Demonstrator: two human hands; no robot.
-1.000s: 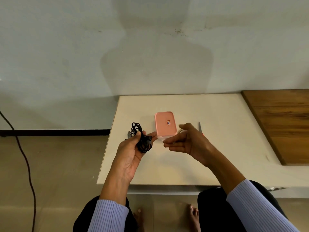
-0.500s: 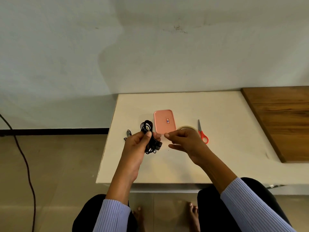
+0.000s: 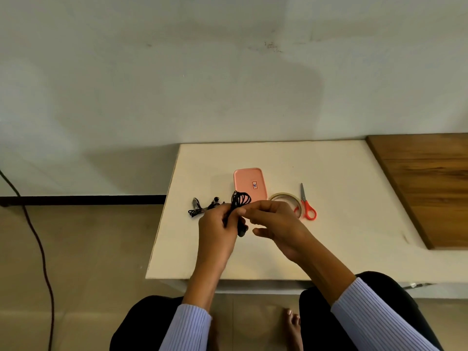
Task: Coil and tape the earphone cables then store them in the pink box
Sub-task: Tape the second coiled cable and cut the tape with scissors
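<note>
I am watching the left hand (image 3: 215, 229) gripping a coiled black earphone cable (image 3: 239, 206) above the table (image 3: 342, 224), while the right hand (image 3: 273, 221) is pinching the same coil at its middle. The closed pink box (image 3: 249, 183) is lying just behind them, a second cable (image 3: 202, 207) to its left, tape roll (image 3: 283, 197) and scissors (image 3: 307, 206) to its right.
</note>
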